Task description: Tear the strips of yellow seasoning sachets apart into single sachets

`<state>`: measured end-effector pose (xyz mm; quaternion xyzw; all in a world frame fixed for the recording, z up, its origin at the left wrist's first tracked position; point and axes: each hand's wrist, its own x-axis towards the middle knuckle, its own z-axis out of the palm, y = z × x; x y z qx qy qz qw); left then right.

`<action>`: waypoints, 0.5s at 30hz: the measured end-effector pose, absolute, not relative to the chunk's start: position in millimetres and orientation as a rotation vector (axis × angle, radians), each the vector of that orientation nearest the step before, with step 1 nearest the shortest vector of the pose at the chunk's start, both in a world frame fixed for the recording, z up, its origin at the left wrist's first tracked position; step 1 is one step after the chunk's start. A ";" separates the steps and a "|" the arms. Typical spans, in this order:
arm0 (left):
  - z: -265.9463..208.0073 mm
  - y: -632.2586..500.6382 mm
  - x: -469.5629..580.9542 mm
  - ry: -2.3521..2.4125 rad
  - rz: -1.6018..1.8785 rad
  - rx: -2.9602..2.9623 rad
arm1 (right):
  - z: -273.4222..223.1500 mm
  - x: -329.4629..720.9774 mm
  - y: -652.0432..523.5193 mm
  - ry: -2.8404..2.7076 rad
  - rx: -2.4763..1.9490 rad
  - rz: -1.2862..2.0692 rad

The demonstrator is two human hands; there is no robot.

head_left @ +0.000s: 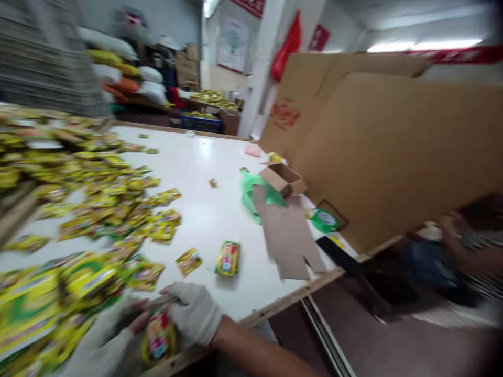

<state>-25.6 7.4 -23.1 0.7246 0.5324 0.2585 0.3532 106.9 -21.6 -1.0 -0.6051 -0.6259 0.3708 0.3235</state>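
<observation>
At the near edge of the table, both my hands wear pale gloves that leave the fingertips bare. A yellow packet (160, 337) with red and green print is held upright between them. My left hand (108, 332) closes on its left side, blurred by motion. My right hand (192, 311) pinches near its top, where a thin greyish piece shows between the fingers. Just beyond, a similar yellow packet (228, 258) stands on the white table (196, 167), and a small yellow sachet (189, 262) lies flat beside it.
Heaped yellow sachets (113, 193) cover the table's left side, with larger yellow bags (29, 314) nearest. To the right are a flattened cardboard piece (288, 238), a green plastic bag (251, 196), a small open box (283, 178) and a large carton (385, 146). Another person's arm (467, 251) shows far right.
</observation>
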 end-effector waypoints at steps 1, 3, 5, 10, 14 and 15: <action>-18.7 6.2 -45.2 1.378 0.675 1.833 | -3.0 105.7 -21.5 -1.657 -1.550 0.971; -5.7 4.2 -68.3 1.320 0.649 1.785 | -3.4 106.1 -21.4 -1.695 -1.474 0.993; 8.1 6.8 -73.4 1.233 0.610 1.715 | -0.9 108.1 -19.7 -1.690 -1.454 1.025; 27.2 22.1 -66.4 1.072 0.556 1.500 | 6.4 111.8 -11.8 -1.643 -1.466 1.120; 31.2 22.4 -71.7 1.059 0.500 1.589 | 11.5 115.2 -13.8 -1.696 -1.467 1.148; 31.4 20.2 -73.9 1.054 0.492 1.641 | 11.3 116.5 -16.4 -1.722 -1.452 1.138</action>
